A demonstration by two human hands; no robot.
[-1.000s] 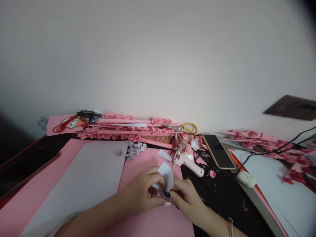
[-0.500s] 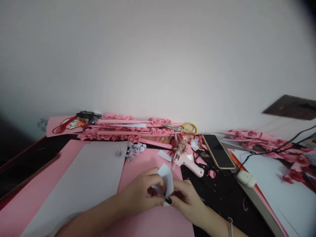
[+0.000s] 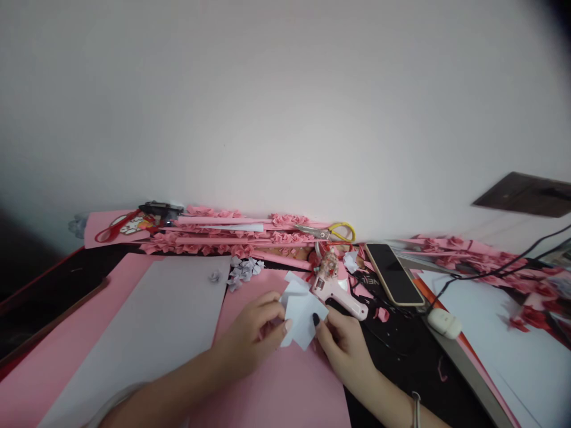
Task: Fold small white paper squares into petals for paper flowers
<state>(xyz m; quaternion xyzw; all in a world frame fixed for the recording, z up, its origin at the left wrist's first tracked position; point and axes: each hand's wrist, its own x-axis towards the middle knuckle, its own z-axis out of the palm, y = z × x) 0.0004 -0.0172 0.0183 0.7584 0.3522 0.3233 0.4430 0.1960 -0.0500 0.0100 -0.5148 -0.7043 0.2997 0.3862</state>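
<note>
Small pieces of white paper (image 3: 302, 315) overlap between my two hands, above a pink sheet (image 3: 285, 392). My left hand (image 3: 256, 333) pinches their left edge between thumb and fingers. My right hand (image 3: 347, 345), with a dark thumbnail, grips their right side, thumb lying on top. Just beyond lies a pink glue gun (image 3: 341, 296). Folded white paper flowers (image 3: 244, 271) rest in a cluster to the left of the papers. How many pieces I hold is unclear.
Pink paper flower stems (image 3: 223, 241) lie along the wall, with yellow-handled scissors (image 3: 332, 230) on them. To the right are a phone (image 3: 395, 273), a white earbud case (image 3: 445, 323), a black cable (image 3: 486, 274) and white sheets (image 3: 504, 333). A large white sheet (image 3: 147, 321) covers the left side.
The white paper, curled upright between my fingers before, now lies flatter and spread out as overlapping pieces. My hands have moved slightly apart, the right one to the right.
</note>
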